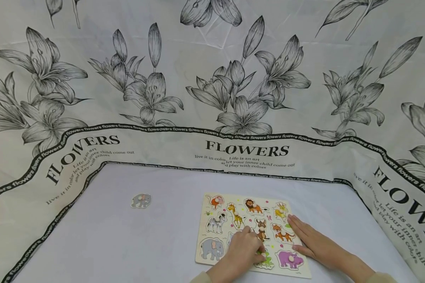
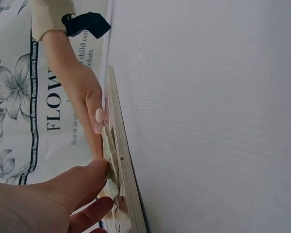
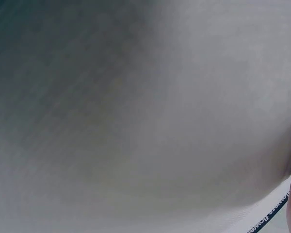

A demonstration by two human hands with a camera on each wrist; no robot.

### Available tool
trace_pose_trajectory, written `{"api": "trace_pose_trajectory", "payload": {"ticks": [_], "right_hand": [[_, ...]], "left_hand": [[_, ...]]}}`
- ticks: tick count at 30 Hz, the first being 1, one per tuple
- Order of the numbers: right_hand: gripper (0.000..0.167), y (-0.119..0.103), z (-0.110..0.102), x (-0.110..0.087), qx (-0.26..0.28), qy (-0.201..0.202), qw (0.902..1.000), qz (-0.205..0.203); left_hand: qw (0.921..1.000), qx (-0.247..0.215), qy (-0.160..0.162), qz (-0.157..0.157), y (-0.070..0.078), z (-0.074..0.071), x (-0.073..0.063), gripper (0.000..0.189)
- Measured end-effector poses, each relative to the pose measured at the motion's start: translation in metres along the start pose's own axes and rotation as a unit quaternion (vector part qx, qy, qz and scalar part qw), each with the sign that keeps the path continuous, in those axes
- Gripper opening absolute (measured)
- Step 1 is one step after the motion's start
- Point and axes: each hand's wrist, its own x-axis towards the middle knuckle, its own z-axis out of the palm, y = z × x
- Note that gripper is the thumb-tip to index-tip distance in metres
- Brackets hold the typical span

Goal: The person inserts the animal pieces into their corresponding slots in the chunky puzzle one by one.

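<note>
A wooden animal puzzle board (image 1: pixel 200 236) lies on the white cloth. My left hand (image 1: pixel 243 247) reaches over its lower middle and pinches a green animal puzzle piece (image 1: pixel 265 261). In the left wrist view, the thumb (image 2: pixel 85 177) is at the edge of this piece (image 2: pixel 109 150), which stands slightly proud of the board. My right hand (image 1: pixel 313 241) rests along the board's right edge, fingers straight. Near it are the purple hippo piece (image 1: pixel 290 260) and the tiger piece (image 1: pixel 282 234). The left hand partly covers a grey-blue animal beside the elephant picture (image 1: pixel 212 249).
A loose grey elephant piece (image 1: pixel 141 201) lies on the cloth left of the board. Zebra (image 1: pixel 216 223), giraffe (image 1: pixel 235 216), lion (image 1: pixel 254 206) and other animals fill the board. A flower-printed curtain (image 1: pixel 156 149) encloses the back and sides. Blurred pale fabric fills most of the right wrist view.
</note>
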Motion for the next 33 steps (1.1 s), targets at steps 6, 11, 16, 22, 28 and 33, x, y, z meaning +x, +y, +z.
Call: {"api": "trace_pose_trajectory", "payload": {"ticks": [6, 11, 16, 22, 28, 33], "right_hand": [[0.070, -0.0008, -0.0005, -0.0004, 0.001, 0.003, 1.0000, -0.001], [0.070, -0.0025, -0.0015, -0.0002, 0.004, 0.001, 1.0000, 0.000], [0.070, -0.0023, -0.0025, 0.0009, -0.001, 0.006, 1.0000, -0.005], [0.070, -0.0009, -0.0027, 0.0016, -0.010, 0.014, 0.9998, -0.013], [0.071, -0.0005, -0.0021, 0.0017, -0.008, 0.009, 0.9999, -0.010], [0.071, -0.0014, -0.0020, 0.0006, -0.005, 0.006, 1.0000, -0.004]], "left_hand": [[1.0000, 0.002, -0.001, 0.001, 0.0003, 0.0003, -0.0004, 0.015], [1.0000, 0.001, 0.001, 0.001, 0.0001, 0.0006, 0.0007, 0.015], [1.0000, 0.007, -0.004, -0.004, 0.0008, -0.0012, 0.0024, 0.015], [0.9997, 0.022, -0.012, -0.003, 0.0020, -0.0015, 0.0030, 0.016], [0.9993, 0.035, -0.002, -0.008, 0.0032, 0.0009, 0.0025, 0.015], [0.9994, 0.033, 0.001, -0.010, 0.0037, 0.0031, 0.0016, 0.014]]}}
